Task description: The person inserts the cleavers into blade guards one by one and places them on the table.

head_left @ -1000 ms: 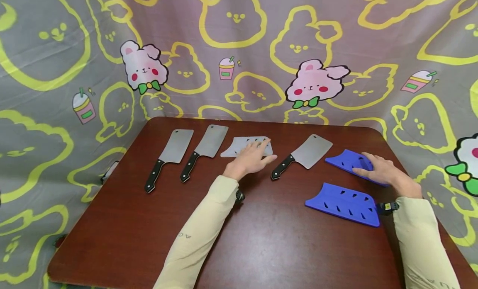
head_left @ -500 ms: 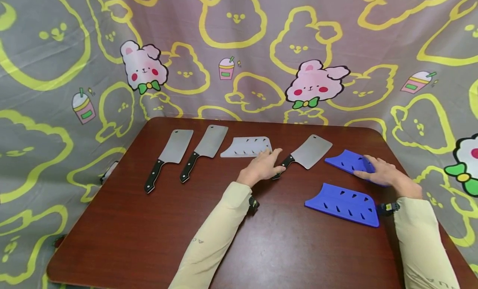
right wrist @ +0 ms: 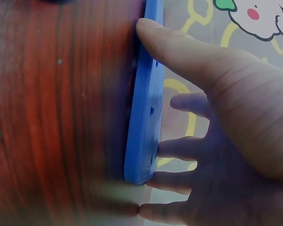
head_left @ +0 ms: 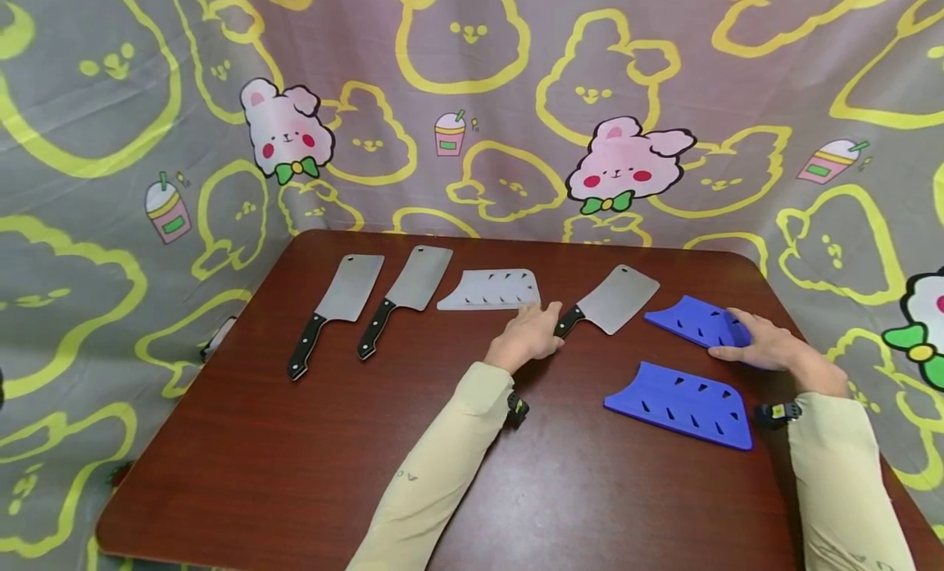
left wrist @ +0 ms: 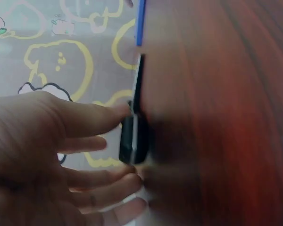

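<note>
My left hand (head_left: 525,337) is at the black handle (head_left: 568,319) of a cleaver (head_left: 618,301) that lies flat on the table. In the left wrist view the thumb (left wrist: 96,117) meets the handle's top, and the other fingers are spread beside and below its end. My right hand (head_left: 767,347) lies over a blue blade guard (head_left: 696,321) with triangular slots. In the right wrist view its thumb (right wrist: 165,44) touches one long edge, while the other fingers extend loosely along the far side. Part of that guard is hidden under the hand.
A second blue blade guard (head_left: 682,407) lies nearer, below the right hand. A white blade guard (head_left: 490,290) sits beyond the left hand. Two more cleavers (head_left: 354,287) (head_left: 422,278) lie at the left. A patterned curtain (head_left: 472,104) stands behind the brown table (head_left: 295,456).
My left hand has moved right and nearer, from over the white blade guard to the cleaver's handle. The right hand has stayed at the blue blade guard, shifting only slightly.
</note>
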Tool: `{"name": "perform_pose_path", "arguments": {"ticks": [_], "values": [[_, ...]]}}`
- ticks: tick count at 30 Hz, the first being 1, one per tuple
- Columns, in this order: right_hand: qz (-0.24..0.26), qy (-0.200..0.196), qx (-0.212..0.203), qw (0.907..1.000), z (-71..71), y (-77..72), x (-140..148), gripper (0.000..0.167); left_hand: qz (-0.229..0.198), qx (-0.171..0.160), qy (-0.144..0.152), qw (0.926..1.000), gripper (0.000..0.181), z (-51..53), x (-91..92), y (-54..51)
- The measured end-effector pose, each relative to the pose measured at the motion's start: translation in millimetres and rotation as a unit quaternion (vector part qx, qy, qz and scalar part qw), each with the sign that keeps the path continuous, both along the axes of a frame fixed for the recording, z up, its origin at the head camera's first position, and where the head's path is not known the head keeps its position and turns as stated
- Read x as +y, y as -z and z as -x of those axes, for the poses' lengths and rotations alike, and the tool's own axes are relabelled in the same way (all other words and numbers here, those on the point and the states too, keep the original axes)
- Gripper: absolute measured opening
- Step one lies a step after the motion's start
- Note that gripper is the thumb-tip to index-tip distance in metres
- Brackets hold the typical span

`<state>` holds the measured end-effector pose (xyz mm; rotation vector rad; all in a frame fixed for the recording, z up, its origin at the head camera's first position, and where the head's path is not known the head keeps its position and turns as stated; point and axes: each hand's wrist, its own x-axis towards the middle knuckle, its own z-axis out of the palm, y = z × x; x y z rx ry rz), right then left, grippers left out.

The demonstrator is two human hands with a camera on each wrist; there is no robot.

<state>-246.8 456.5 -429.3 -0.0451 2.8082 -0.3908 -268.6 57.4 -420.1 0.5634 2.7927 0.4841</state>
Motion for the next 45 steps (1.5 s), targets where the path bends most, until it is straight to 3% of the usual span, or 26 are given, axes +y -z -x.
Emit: {"name": "perform_pose_path", "arguments": {"ticks": [9,19,24,28,35,41,45], "values": [[-0.007,-0.005,0.006,0.9999,-2.6,-0.4,5.2,0.111,0.042,-0.011,-0.009,0.999,0.063,-4.8,6.6,3.0],[-0.027,0.021,0.008,0.9994,-12.0,-0.2,7.2,0.12,0.084,0.006,0.002,0.9964,0.05,-7.8,8.7,7.1],[-0.037,0.039,0.036,0.9979,-14.8,2.2,7.1,0.12,0.09,-0.001,0.003,0.996,0.04,-8.9,9.0,9.0],[-0.01,0.048,0.058,0.9972,-15.6,0.1,7.6,0.114,0.08,-0.011,-0.003,0.9967,0.034,-9.9,8.1,8.5],[0.026,0.026,0.08,0.9961,-13.7,-5.3,7.2,0.1,0.067,-0.04,-0.014,0.9968,0.045,-11.8,2.6,5.6],[0.06,0.008,0.095,0.9937,-6.9,-12.8,2.5,0.082,0.063,-0.062,0.001,0.9961,0.05,-6.7,-6.6,1.7],[0.096,-0.001,0.111,0.9892,-3.9,-14.7,-2.2,0.073,0.044,-0.076,-0.013,0.9961,0.054,-3.9,-11.6,-1.4]]}}
